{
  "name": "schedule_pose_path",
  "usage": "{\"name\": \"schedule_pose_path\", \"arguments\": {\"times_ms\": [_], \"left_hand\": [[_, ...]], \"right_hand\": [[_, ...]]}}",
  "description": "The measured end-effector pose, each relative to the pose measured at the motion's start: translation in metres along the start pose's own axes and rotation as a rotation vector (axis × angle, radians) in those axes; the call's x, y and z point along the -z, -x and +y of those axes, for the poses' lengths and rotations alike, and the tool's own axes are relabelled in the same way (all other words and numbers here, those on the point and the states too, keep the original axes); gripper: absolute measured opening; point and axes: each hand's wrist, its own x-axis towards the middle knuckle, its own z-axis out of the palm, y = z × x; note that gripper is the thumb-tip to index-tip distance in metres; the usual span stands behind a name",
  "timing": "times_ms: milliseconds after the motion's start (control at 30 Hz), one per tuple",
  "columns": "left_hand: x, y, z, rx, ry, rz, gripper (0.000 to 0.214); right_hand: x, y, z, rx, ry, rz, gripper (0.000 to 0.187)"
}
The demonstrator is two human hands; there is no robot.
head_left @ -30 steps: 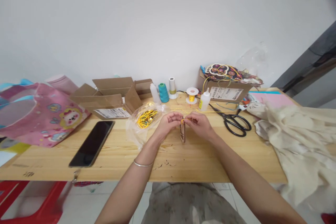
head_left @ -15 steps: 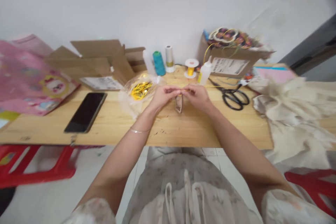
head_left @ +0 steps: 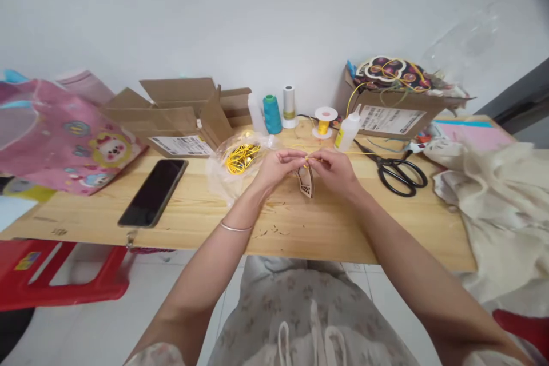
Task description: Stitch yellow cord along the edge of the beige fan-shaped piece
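Note:
My left hand point(head_left: 277, 166) and my right hand point(head_left: 337, 171) meet over the middle of the wooden table point(head_left: 283, 229). Both pinch a thin yellow cord point(head_left: 306, 159) between thumb and fingers. A small wooden cut-out pendant point(head_left: 306, 182) hangs from the cord between the two hands, just above the tabletop. The cord runs off to the right toward a small spool of yellow cord point(head_left: 325, 121). A clear plastic bag with yellow cord inside point(head_left: 238, 160) lies just left of my left hand.
A black phone point(head_left: 154, 191) lies at the left, black scissors point(head_left: 398, 171) at the right. Open cardboard boxes point(head_left: 180, 117), thread cones point(head_left: 271, 114) and a white bottle point(head_left: 348, 131) stand along the wall. Pink bag point(head_left: 64, 143) far left, cream fabric point(head_left: 501, 200) far right, red stool point(head_left: 55, 274) below.
The view has shifted while both hands stayed together on the cord. The pendant has turned so that its flat cut-out face shows more.

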Motion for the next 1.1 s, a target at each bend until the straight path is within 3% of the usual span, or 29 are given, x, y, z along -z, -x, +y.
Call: {"name": "schedule_pose_path", "arguments": {"times_ms": [133,367,633,700,800,900,1000,1100], "left_hand": [[0.0,-0.001,0.007,0.082,0.047,-0.024,0.03],[0.002,-0.015,0.024,0.195,-0.035,-0.175,0.033],[-0.004,-0.011,0.009,0.224,-0.059,-0.28,0.024],[-0.006,-0.008,0.007,0.208,-0.053,-0.245,0.021],[-0.005,-0.005,0.005,0.174,0.011,-0.088,0.022],[-0.003,-0.006,0.003,0.143,0.079,0.047,0.023],[-0.003,-0.006,0.003,0.128,0.103,0.093,0.022],[-0.005,-0.005,0.004,0.084,0.088,0.121,0.02]], "right_hand": [[0.0,-0.001,0.0,-0.025,-0.082,0.036,0.015],[0.002,-0.002,0.004,-0.082,-0.085,0.053,0.015],[-0.003,-0.007,0.006,-0.053,-0.065,0.123,0.012],[-0.002,-0.008,0.004,-0.047,-0.023,0.207,0.013],[0.004,-0.007,0.0,-0.046,0.042,0.356,0.019],[0.006,-0.003,-0.003,-0.01,0.046,0.253,0.011],[0.003,0.001,-0.004,-0.002,0.064,0.109,0.012],[-0.001,0.002,-0.004,-0.027,0.109,0.123,0.012]]}}
